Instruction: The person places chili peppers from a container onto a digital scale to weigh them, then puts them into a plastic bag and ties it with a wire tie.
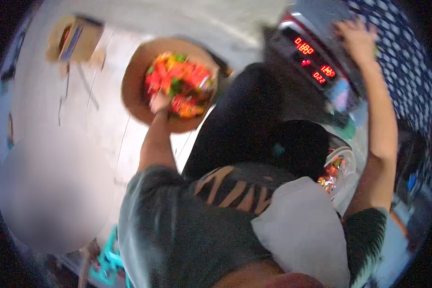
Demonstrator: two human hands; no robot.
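Observation:
My left hand (161,102) reaches into a round brown tub (133,79) on the left. It touches a heap of small glossy red, orange and green pieces (180,77); blur hides what they are and whether my fingers grip any. My right arm stretches to the upper right. There my right hand (358,37) has its fingers spread over the far side of a digital scale (333,46) with lit red figures. Nothing shows in that hand, though it is blurred.
Beside my dark-trousered legs, a clear plastic bag (345,169) holds similar colourful pieces. Pale material (306,223) lies against my shirt. A cardboard box (84,39) is on the pale tiled floor (108,90). Dotted dark fabric (403,57) borders the scale. A turquoise plastic object (109,257) stands lower left.

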